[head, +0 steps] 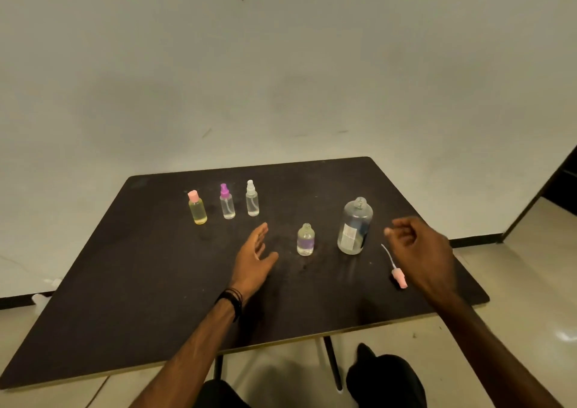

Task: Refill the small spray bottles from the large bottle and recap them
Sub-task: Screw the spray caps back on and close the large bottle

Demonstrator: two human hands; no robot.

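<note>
A large clear bottle stands uncapped on the dark table, right of centre. Left of it stands a small uncapped bottle with a purple band. A pink spray cap with its thin tube lies on the table to the right. My left hand hovers open, left of the small bottle. My right hand hangs loosely curled above the pink cap, right of the large bottle, holding nothing. At the back stand three capped bottles: a yellow one with a pink cap, a purple-topped sprayer and a clear-topped sprayer.
A pale wall rises behind the table. Tiled floor shows on both sides, and a dark doorway is at the far right. My knees and the table legs sit under the near edge.
</note>
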